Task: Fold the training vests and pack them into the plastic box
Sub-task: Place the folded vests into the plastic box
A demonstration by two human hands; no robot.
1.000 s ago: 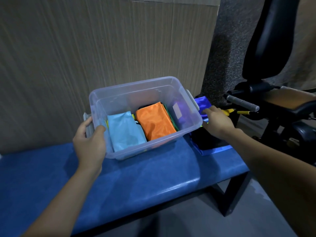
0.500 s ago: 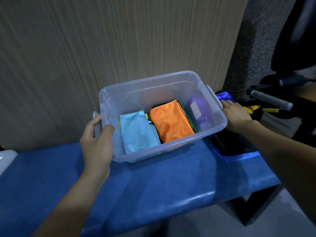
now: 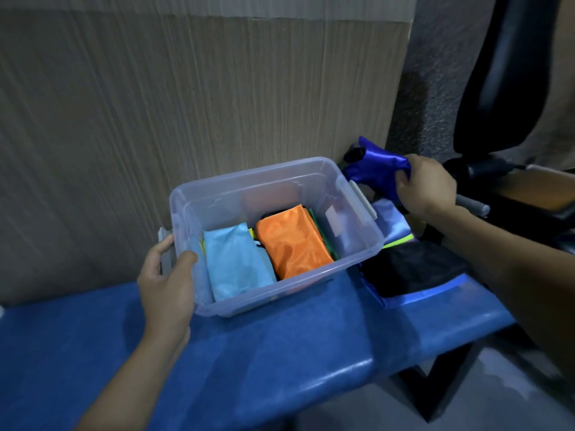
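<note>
— So where's the plastic box (image 3: 357, 262)?
— Near the bench's (image 3: 280, 353) back edge; the left hand (image 3: 165, 287) grips its left end. The right hand (image 3: 426, 185) clutches a blue vest (image 3: 376, 169) just beyond its right end.
— Anything unclear?
— Folded vests beneath the orange one (image 3: 292, 244) are mostly hidden.

The plastic box (image 3: 357, 256) is clear, slightly frosted plastic with smooth walls and grey plastic latches. Inside, the orange vest (image 3: 292, 244) is glossy, satiny cloth; the light blue vest (image 3: 236, 265) beside it looks smoother and more matt. The royal blue vest (image 3: 376, 169) shines like satin. The black vest (image 3: 410, 269) is dull, mesh-like cloth. The table (image 3: 280, 362) wears blue padded vinyl with a faint sheen. The wall panel (image 3: 186, 104) shows matt wood grain.
</note>
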